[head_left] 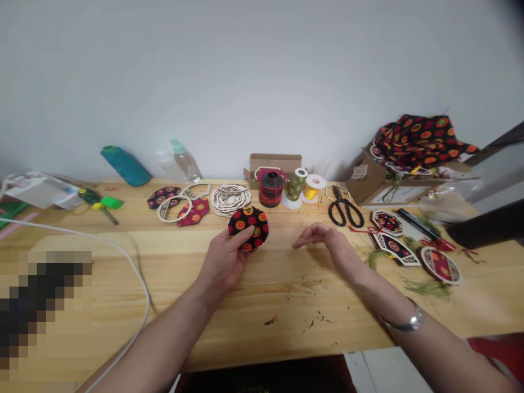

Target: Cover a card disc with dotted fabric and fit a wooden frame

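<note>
Bare forearms lean in closest to the wearer's camera, the left one point(176, 333) and the right one point(385, 297), which carries a silvery bracelet point(415, 321) at the wrist. Between them lies the wooden surface point(229, 338), with small dark scraps point(270, 321) scattered over it.

Out past the left wrist, the left hand point(225, 254) holds a fabric disc point(261, 221), black with red and orange flowers. Its thumb presses on the patterned face, and the fingers are behind. The disc is held up over the middle of the surface, in front of the red-and-black spool point(271, 191) and beside the stack of pale cutouts point(231, 200). The right hand point(333, 245) is empty, apart from the disc, its fingers loosely bent and spread off the palm.

From where one stands, the disc looks light and thin, kept flat by a stiffish backing, with a cloth face that should not slip much. The rim seems the best place to take it, with a light pinch; squeezing hard across the middle might bend it or pucker the cloth.

Behind are a green spool point(296, 186), a yellow spool point(312, 191) and black-handled scissors point(344, 201). An oval ornament point(441, 265) lies farther to the right.
</note>
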Demonstrator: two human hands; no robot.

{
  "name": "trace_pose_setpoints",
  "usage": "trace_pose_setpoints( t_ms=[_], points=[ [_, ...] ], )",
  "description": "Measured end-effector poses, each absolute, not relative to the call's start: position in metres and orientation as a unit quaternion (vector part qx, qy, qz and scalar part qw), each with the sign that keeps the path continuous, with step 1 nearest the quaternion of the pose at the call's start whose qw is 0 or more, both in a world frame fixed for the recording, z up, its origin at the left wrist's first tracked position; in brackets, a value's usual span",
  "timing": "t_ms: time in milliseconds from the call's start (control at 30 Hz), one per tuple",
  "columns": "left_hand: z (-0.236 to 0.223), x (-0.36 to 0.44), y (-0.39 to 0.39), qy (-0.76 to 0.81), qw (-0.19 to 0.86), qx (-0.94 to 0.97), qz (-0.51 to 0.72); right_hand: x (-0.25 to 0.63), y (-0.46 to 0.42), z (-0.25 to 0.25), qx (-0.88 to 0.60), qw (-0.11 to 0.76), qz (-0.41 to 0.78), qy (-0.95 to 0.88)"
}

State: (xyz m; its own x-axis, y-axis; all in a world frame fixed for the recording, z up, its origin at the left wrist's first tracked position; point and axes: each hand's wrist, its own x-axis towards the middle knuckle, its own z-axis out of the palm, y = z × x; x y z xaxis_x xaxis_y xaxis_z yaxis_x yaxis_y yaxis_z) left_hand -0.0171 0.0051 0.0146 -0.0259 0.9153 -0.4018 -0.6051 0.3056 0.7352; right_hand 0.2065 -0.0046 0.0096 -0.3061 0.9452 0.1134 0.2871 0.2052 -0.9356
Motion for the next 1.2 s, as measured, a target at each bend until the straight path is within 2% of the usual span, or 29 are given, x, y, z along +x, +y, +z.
trace_pose_setpoints(
  t_ms=[233,433,667,833,967,1200],
  points=[
    [0.012,-0.016,0.002,0.444,0.694,0.172,0.540,0.207,-0.005,0.011,-0.431,0.325,0.251,-0.803],
    [0.010,-0.016,0.003,0.444,0.708,0.187,0.516,0.205,0.006,0.017,-0.455,0.339,0.294,-0.769],
    [0.010,-0.016,0.001,0.452,0.713,0.190,0.501,0.205,0.009,-0.009,-0.460,0.361,0.224,-0.780],
    [0.011,-0.015,0.002,0.454,0.712,0.187,0.503,0.204,0.005,-0.006,-0.485,0.320,0.195,-0.790],
    [0.010,-0.016,0.001,0.449,0.715,0.192,0.501,0.206,0.007,-0.005,-0.500,0.325,0.190,-0.780],
    [0.011,-0.019,-0.008,0.364,0.789,0.275,0.411,0.200,0.010,-0.013,-0.505,0.356,0.209,-0.758]
  ],
)
